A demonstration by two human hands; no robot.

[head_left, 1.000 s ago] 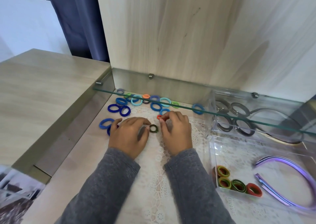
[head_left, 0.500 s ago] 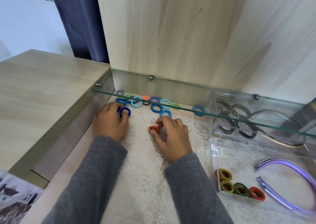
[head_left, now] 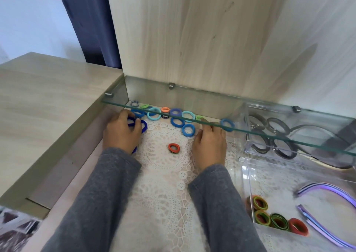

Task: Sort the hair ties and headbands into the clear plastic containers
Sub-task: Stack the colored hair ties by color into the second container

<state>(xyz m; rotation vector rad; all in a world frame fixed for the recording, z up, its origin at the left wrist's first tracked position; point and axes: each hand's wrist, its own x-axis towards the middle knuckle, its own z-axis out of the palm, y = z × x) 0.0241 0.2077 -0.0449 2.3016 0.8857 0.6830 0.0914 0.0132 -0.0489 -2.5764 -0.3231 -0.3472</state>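
Several blue, teal, green and orange hair ties (head_left: 177, 121) lie in a row under the glass shelf. My left hand (head_left: 121, 134) is curled over the dark blue hair ties (head_left: 143, 125) at the left and grips them. My right hand (head_left: 209, 142) lies flat on the lace mat with nothing in it, and its fingertips touch a green hair tie (head_left: 200, 118). A red hair tie (head_left: 174, 148) lies alone between my hands. The near clear container (head_left: 248, 184) holds green and red ties and purple headbands (head_left: 327, 187). The far clear container (head_left: 248, 147) holds dark grey ties and headbands.
A glass shelf (head_left: 250, 130) juts out low over the back row of ties and the far container. A wooden panel (head_left: 192, 39) closes the back. A raised wooden desk top (head_left: 48, 101) borders the left side. A white lace mat (head_left: 163, 194) covers the surface.
My right hand let go of the red hair tie on the mat and moved right and back to the green tie. My left hand moved left from the middle onto the dark blue ties.
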